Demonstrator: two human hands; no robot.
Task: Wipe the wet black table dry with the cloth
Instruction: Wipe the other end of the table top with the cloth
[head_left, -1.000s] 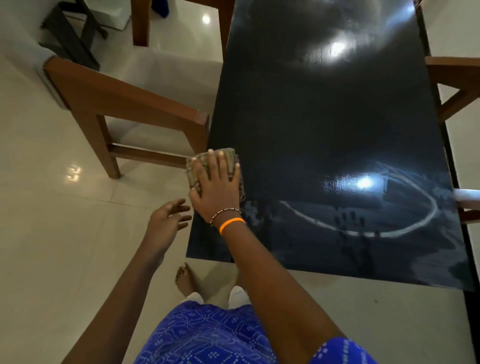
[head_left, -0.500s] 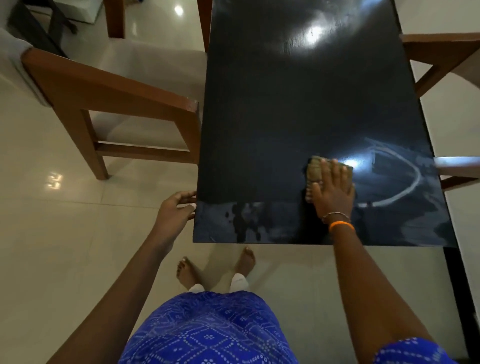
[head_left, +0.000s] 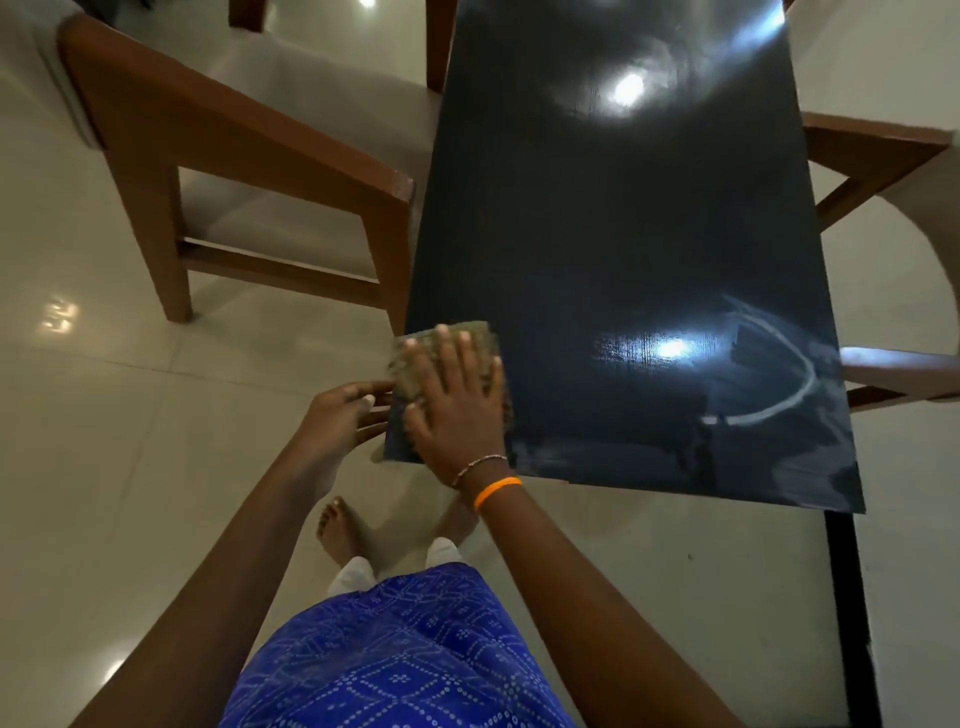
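Right hand (head_left: 457, 402) is lying flat, fingers spread, palm down on the cloth (head_left: 447, 358), pressing it onto the near left corner of the table (head_left: 613, 223), left of frame centre. The cloth is a folded, brownish-green piece; its far edge and left edge are showing beyond the fingertips, and its left side is reaching the table's left edge. Motion blur is softening the cloth's outline. An orange band (head_left: 497, 491) and a thin beaded bracelet (head_left: 478, 465) are sitting on the right wrist.

Left hand (head_left: 345, 415) is hanging just beside the table's left edge, at the near corner, fingers loosely open and pointing toward the edge, gripping nothing. Whether the fingertips are touching the edge I cannot tell.

The table is a glossy black top running from the lower middle of the frame up to the top edge. Two bright light reflections are showing on it, one upper centre, one right of the cloth. A pale curved streak (head_left: 779, 384) and smeared damp patches are lying across the near right part; a hazy damp band is running along the near edge.

A wooden chair (head_left: 249, 140) with a pale seat is standing at the table's left side, upper left of the frame. Parts of another wooden chair (head_left: 872, 156) are showing at the right edge. The floor (head_left: 104, 415) is glossy pale tile. The person's blue patterned garment (head_left: 395, 654) and bare feet are filling the lower centre.
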